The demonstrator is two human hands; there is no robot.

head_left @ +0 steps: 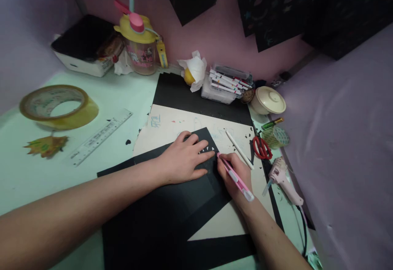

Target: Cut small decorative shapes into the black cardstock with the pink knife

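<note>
My left hand [184, 159] lies flat with fingers spread on a sheet of black paper [147, 221], pressing it near its upper right corner. My right hand [236, 175] grips a pink utility knife [238, 180], its tip end at the sheet's right edge, close to my left fingertips. Small white triangular cutouts [208, 148] show in a row by my left fingers. Under the black sheet is a white sheet [172, 118] with faint blue drawings. A white pen [239, 149] rests on it beside my right hand. The blade itself is too small to make out.
At left lie a roll of clear tape [58, 106], a ruler [102, 137] and a dry leaf [46, 146]. Red scissors [261, 148] and a glue gun [284, 180] are at right. A cup [139, 48], a marker box [225, 85] and a lidded bowl [270, 100] stand behind.
</note>
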